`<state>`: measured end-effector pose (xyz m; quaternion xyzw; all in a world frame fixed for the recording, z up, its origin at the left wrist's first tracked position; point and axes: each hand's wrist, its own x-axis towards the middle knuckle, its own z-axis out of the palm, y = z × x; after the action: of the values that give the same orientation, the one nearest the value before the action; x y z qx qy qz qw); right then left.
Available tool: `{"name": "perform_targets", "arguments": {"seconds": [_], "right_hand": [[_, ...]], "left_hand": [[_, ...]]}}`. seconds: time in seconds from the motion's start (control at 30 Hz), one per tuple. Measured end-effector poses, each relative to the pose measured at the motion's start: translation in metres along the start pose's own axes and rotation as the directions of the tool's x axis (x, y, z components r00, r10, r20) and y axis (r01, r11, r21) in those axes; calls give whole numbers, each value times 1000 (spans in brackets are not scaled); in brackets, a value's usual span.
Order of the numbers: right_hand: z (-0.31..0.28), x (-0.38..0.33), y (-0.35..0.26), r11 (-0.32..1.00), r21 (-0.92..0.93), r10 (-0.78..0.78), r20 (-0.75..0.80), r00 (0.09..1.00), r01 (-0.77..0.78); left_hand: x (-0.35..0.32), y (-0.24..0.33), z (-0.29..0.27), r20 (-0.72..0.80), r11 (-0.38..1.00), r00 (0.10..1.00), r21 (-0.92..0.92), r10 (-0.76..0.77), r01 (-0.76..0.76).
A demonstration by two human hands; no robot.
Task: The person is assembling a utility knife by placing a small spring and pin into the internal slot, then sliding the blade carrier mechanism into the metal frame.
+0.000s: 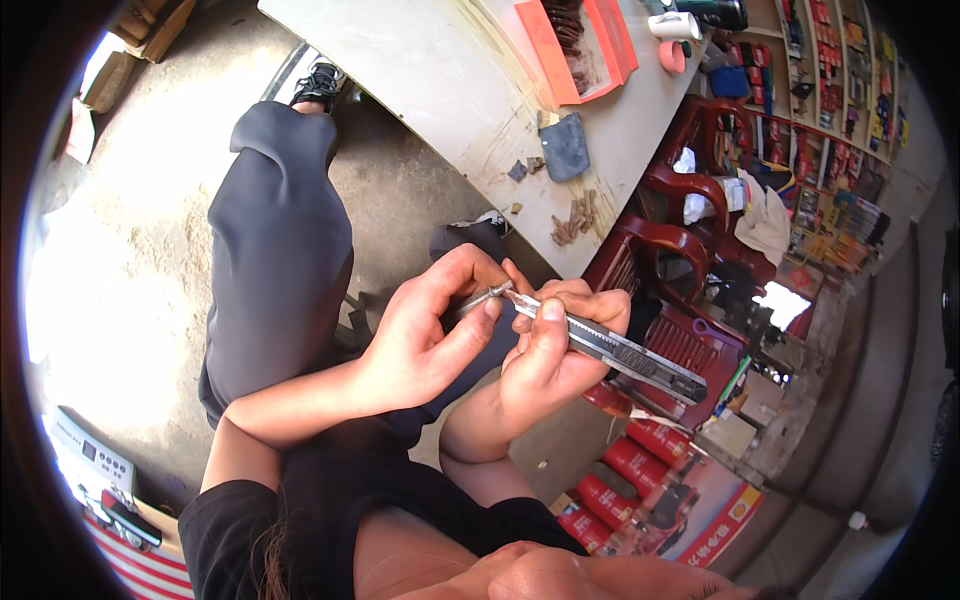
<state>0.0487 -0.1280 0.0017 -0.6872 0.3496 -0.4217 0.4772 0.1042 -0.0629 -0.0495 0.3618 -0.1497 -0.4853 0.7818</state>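
Observation:
My left hand (430, 315) pinches a small, thin greyish piece (487, 295) between thumb and fingers. Its exact kind is too small to make out. In my right hand (560, 335) is a box cutter (635, 358) with a dark grey and silver body, its back end pointing down to the right. The thumb presses along its top near the front. The cutter's tip meets the small piece, or lies very close to it, between my two hands. Both hands are held above my lap, just off the corner of a pale table (450, 110).
On the table are an orange-red box (607, 50) of brown pieces, a dark flat slab (564, 147) and brown scraps (574, 218). A white cup (675, 26) and pink tape roll (672, 57) stand farther back. Dark red wooden chairs (680, 240) and stocked shelves (830, 80) are to the right.

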Motion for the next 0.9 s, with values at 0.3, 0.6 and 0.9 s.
{"name": "perform_targets", "arguments": {"seconds": [0.3, 0.6, 0.9], "right_hand": [[0, 0, 0, 1000, -23, -13, 26, 1000, 14], [3, 2, 1, 995, -89, -52, 3, 999, 52], [-1, -1, 4, 999, -29, -43, -43, 998, 41]], "left_hand": [[1, -1, 0, -18, 996, 998, 76, 57, -55], [2, 3, -2, 2, 991, 999, 125, 45, -45], [2, 0, -2, -5, 989, 999, 145, 34, -33]]}}
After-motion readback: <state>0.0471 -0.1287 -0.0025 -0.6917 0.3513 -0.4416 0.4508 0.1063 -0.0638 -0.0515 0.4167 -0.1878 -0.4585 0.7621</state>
